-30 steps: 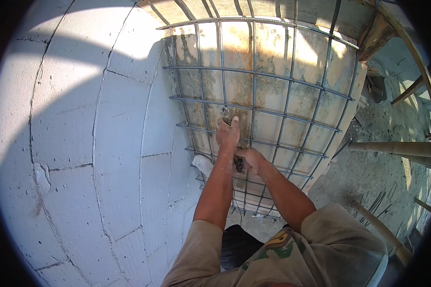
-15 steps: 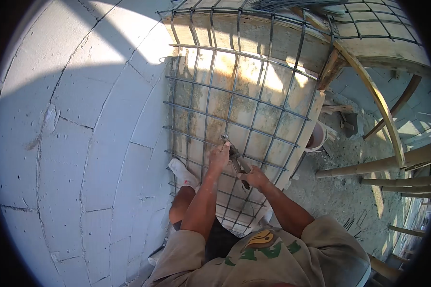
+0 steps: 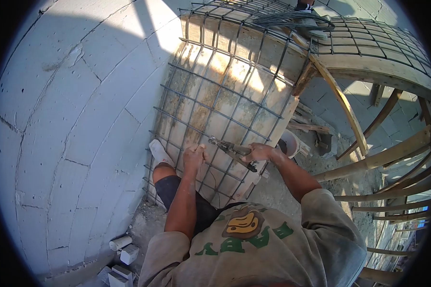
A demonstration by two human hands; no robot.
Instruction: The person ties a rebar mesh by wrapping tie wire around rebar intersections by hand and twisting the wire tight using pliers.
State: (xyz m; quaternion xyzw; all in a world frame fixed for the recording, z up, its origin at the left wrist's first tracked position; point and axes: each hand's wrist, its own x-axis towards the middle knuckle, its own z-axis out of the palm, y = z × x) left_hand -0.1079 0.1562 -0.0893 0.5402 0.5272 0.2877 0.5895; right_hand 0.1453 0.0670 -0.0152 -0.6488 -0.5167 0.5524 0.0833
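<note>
My right hand (image 3: 259, 152) is wrapped round the handles of a dark pair of pliers (image 3: 232, 150), whose metal head points left over the rebar grid (image 3: 220, 86). Left of the pliers' head, my left hand (image 3: 194, 156) is closed just above the bars; what it pinches, if anything, is too small to make out. A thin wire (image 3: 214, 179) curves below between the hands. Behind the bars lie stained wooden boards (image 3: 177, 117).
A block wall (image 3: 81, 119) rises on the left. Another person's shoe (image 3: 311, 28) is at the top, by a wire bundle (image 3: 277, 20). Wooden props (image 3: 378, 155) and a bucket (image 3: 289, 143) are on the right. Block pieces (image 3: 129, 254) lie at lower left.
My hands have moved apart, and the pliers have come away from my left hand, tilting toward level. The view has shifted, bringing another person's foot into sight at the top.
</note>
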